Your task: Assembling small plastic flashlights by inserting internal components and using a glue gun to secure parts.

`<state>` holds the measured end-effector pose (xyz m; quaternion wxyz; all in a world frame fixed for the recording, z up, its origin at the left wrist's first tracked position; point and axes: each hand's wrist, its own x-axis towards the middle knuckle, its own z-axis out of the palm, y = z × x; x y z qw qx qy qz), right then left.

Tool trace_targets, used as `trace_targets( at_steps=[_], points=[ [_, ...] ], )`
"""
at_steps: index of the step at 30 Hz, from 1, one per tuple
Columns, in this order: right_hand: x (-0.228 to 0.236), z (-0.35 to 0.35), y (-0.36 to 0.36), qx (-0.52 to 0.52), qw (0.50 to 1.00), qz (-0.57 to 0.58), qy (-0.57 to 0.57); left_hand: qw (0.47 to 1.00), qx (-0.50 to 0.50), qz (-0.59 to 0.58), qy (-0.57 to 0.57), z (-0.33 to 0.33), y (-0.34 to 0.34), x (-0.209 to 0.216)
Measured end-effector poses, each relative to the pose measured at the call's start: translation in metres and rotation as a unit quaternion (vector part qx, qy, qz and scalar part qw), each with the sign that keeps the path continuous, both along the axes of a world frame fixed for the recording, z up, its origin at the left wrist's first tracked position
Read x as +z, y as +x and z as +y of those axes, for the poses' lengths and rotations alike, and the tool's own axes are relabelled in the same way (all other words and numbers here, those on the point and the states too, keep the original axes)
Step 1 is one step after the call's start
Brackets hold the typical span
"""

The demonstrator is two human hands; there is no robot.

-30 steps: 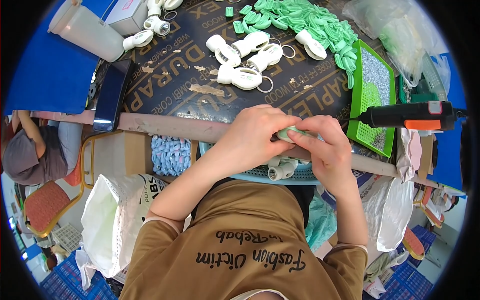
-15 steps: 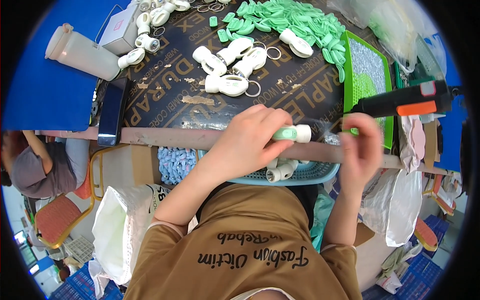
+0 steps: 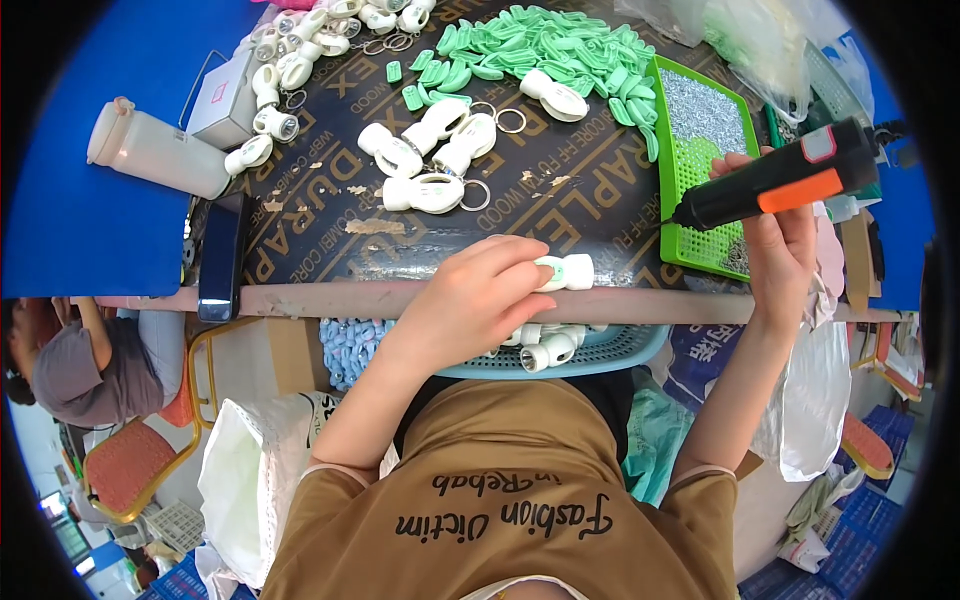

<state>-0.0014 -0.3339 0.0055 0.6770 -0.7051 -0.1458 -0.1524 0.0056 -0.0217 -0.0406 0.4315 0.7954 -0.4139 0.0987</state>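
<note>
My left hand (image 3: 470, 305) holds a small white keychain flashlight (image 3: 577, 271) at the table's front edge, fingers and thumb closed round its handle. A green piece sits on that handle, partly under the fingertips. My right hand (image 3: 783, 262) grips a black electric screwdriver (image 3: 745, 200) with an orange lever. Its tip points left, over the edge of a bright green tray (image 3: 663, 160) that holds small silvery screws. Beyond my left hand lie several white flashlights (image 3: 425, 194), some with key rings. A pile of green plastic pieces (image 3: 560, 50) spreads across the far table.
A light-blue basket (image 3: 625, 355) with more flashlights rests at my lap. At left are a phone (image 3: 220, 260), a whitish bottle (image 3: 165, 150), a white box (image 3: 222, 105) and more flashlights (image 3: 295, 65). Clear plastic bags (image 3: 755, 45) lie far right. Another person (image 3: 95, 370) sits at left.
My right hand has moved up and right and taken hold of the screwdriver, whose tip now points further left. The left hand still holds the flashlight. The view has shifted slightly.
</note>
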Motion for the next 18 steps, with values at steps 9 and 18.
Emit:
trace_targets(
  at_steps=[9, 18],
  points=[
    [-0.004, 0.019, 0.013, 0.067, 0.992, -0.059, 0.09, 1.0, 0.003, 0.016, 0.024, 0.0, 0.002, -0.001],
    [0.035, 0.026, -0.008, 0.055, 0.974, -0.154, 0.158, 1.0, -0.008, 0.013, 0.003, -0.001, 0.003, -0.003]
  ],
)
